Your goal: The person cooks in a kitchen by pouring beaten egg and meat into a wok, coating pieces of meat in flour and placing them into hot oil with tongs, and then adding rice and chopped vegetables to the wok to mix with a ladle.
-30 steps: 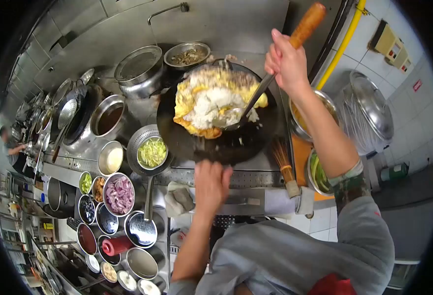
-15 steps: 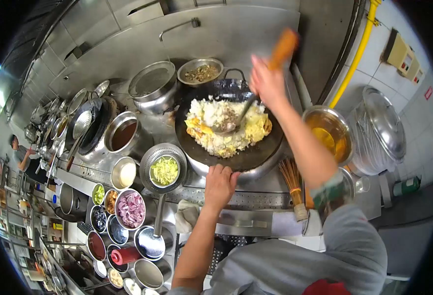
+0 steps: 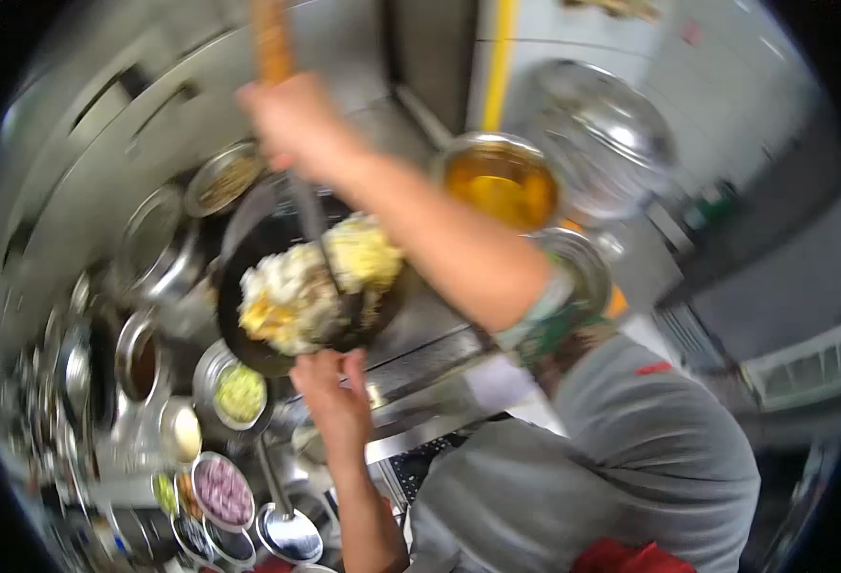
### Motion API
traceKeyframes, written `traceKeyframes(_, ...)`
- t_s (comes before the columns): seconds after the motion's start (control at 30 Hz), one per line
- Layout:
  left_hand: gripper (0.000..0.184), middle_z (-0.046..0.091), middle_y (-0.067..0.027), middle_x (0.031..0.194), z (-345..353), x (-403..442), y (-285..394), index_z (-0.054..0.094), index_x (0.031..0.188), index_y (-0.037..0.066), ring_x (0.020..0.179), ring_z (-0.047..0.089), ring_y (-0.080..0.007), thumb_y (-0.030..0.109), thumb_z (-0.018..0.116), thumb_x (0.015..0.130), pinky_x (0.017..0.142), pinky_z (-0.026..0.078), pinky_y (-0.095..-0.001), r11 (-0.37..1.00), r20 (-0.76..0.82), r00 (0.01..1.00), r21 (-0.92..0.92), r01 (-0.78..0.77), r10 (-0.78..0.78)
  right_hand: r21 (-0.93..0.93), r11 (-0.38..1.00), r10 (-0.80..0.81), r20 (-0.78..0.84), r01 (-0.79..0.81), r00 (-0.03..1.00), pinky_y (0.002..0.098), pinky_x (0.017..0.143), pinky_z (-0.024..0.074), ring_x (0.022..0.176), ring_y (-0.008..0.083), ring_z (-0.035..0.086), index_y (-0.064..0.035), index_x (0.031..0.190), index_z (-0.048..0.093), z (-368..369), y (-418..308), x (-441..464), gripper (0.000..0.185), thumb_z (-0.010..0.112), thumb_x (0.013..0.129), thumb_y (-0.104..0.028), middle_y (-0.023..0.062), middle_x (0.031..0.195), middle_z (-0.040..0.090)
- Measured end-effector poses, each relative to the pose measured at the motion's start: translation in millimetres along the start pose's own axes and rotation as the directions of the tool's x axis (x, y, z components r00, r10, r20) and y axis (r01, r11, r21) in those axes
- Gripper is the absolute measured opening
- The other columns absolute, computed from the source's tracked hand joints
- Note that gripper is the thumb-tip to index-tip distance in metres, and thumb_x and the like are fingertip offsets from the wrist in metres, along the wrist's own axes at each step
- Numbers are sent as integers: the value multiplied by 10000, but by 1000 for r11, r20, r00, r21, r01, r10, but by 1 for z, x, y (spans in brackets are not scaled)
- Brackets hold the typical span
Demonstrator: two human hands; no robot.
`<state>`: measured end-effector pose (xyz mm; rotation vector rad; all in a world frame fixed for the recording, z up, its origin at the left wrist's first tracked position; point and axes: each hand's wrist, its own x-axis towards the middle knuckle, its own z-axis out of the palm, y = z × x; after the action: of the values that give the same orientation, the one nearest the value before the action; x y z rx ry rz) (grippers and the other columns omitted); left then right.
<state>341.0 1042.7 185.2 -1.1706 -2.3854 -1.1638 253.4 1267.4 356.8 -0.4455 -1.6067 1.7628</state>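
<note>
Gripping the ladle (image 3: 312,222), the right hand (image 3: 296,122) hovers (arm (image 3: 444,237) outstretched, blurred).

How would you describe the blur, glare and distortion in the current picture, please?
Head view: blur smears the wooden handle and softens the food; head view: glare whitens part of the metal lid; head view: the scene bends toward the edges, with black corners.

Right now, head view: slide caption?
Right hand grips a wooden-handled ladle in a wok of rice and egg; left hand at the rim.
</note>
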Motion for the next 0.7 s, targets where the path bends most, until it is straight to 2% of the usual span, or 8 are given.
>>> traceKeyframes(0.07,172,496,-170,843,30,-23,-27,537,797,19,813,459,-367,122,658,864,753,363,-465,999,58,998,34,-29,27,-218,958,-218,-122,188,968,389,486,433,502,190,541,3,626,519,9,18,-17,412,613,910,-280,95,530,533)
traceKeyframes(0.17,166,500,-184,855,38,-88,-65,535,810,15,853,475,-392,129,633,880,813,374,-481,975,103,985,161,-154,139,-163,889,-430,22,427,903,377,483,365,482,136,430,-27,633,476,-14,12,-64,386,585,944,-228,34,518,451)
traceKeyframes(0.23,159,504,-182,857,13,-106,-44,533,806,10,869,479,-399,113,637,867,840,369,-504,993,141,985,33,-109,104,12,853,-522,40,522,852,330,465,348,483,102,426,-67,644,509,-33,27,-77,349,607,940,-225,-8,523,453)
traceKeyframes(0.37,189,492,-178,844,10,-32,-51,526,802,34,827,470,-386,124,688,838,746,384,-473,997,45,996,23,-79,78,-29,961,-274,-218,275,937,259,442,343,491,62,448,-113,661,525,-35,60,-86,328,680,913,-254,-44,540,470)
traceKeyframes(0.4,195,493,-171,837,24,-23,-67,534,825,34,824,479,-378,148,691,832,713,385,-480,970,-28,977,128,-208,213,-15,969,-247,-116,247,962,257,419,343,451,68,447,-121,653,518,-35,30,-92,348,687,908,-287,-41,532,477)
traceKeyframes(0.53,198,525,-145,853,55,-10,-85,575,850,55,853,519,-358,218,686,836,722,420,-471,989,43,996,122,-81,76,259,906,-339,-34,336,940,269,352,257,360,82,305,-133,623,447,-34,-23,-65,386,625,941,-260,-44,455,302)
traceKeyframes(0.57,197,530,-142,862,54,-10,-82,582,850,54,858,521,-356,221,686,837,725,424,-469,989,57,997,136,-49,42,416,848,-409,115,330,905,261,342,303,351,85,383,-106,632,475,-43,-20,-56,377,645,925,-273,-29,453,401)
traceKeyframes(0.7,193,541,-140,883,52,-4,-76,604,847,52,867,519,-353,229,680,845,731,430,-461,990,104,994,138,1,-16,196,948,-245,-55,251,968,264,350,306,350,89,342,-118,640,455,-14,74,-8,386,588,964,-280,-46,458,332)
